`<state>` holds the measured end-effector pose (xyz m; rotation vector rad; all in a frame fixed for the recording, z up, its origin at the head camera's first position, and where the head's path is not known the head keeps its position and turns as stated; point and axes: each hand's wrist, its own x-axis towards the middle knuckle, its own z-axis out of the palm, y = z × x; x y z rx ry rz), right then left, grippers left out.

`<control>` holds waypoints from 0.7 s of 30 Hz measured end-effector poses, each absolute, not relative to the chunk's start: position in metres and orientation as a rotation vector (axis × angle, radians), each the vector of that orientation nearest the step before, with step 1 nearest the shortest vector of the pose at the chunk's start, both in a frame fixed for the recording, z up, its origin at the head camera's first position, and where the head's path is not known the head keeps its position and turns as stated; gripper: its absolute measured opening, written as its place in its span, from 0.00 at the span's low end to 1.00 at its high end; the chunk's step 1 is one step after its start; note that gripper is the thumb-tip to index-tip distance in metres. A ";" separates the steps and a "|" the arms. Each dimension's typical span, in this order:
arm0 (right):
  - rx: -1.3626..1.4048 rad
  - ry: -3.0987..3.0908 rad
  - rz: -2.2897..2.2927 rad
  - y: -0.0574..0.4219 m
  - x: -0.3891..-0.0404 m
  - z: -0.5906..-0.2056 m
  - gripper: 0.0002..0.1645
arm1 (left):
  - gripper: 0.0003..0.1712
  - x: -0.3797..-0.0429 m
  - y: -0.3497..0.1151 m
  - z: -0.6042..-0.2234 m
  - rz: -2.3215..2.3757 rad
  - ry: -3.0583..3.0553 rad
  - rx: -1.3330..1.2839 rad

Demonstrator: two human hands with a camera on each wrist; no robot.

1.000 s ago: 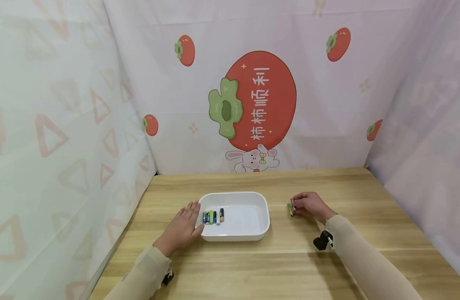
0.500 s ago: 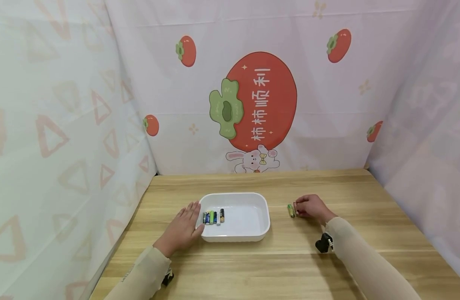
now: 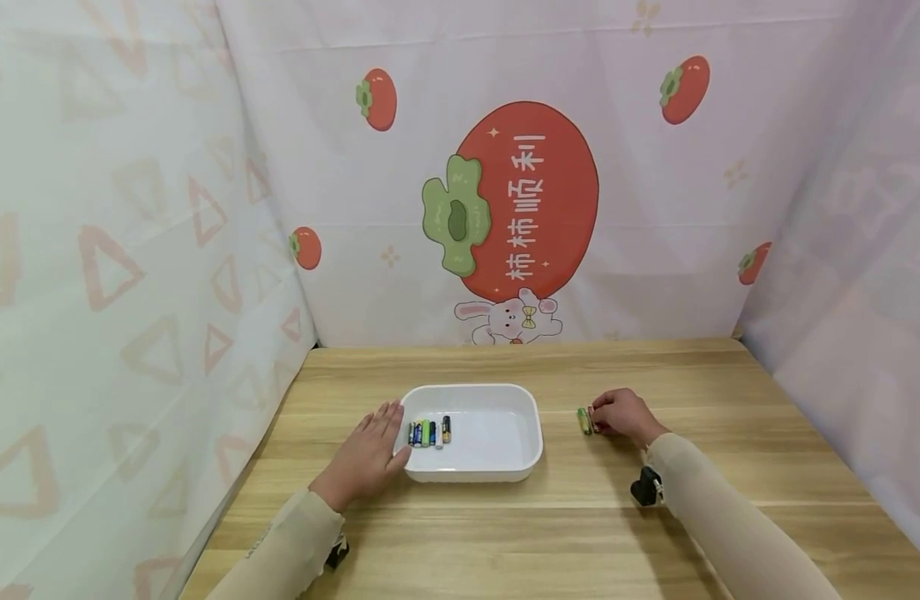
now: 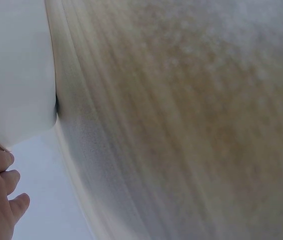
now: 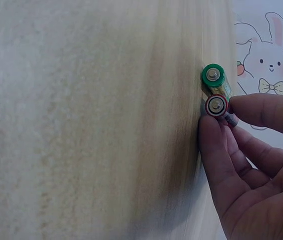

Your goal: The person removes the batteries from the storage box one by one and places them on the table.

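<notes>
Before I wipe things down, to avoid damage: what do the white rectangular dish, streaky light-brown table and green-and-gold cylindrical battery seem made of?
White rectangular dish: glossy ceramic or plastic; its smooth sheen fits both.
Light-brown table: wood or laminate, smooth-looking, judging by streaked grain.
Green-and-gold battery: apparently metal, from its shiny silvery tip.

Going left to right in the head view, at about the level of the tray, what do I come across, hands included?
Left hand → row of batteries inside the white tray → green-ended battery outside it → red-ended battery → right hand.
</notes>
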<state>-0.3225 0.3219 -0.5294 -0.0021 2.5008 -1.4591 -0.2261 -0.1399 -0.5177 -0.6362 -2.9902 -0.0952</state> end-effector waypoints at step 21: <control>-0.100 2.685 -1.181 0.321 -0.321 -0.522 0.13 | 0.43 -0.227 -0.139 -0.515 -0.109 -2.995 -0.648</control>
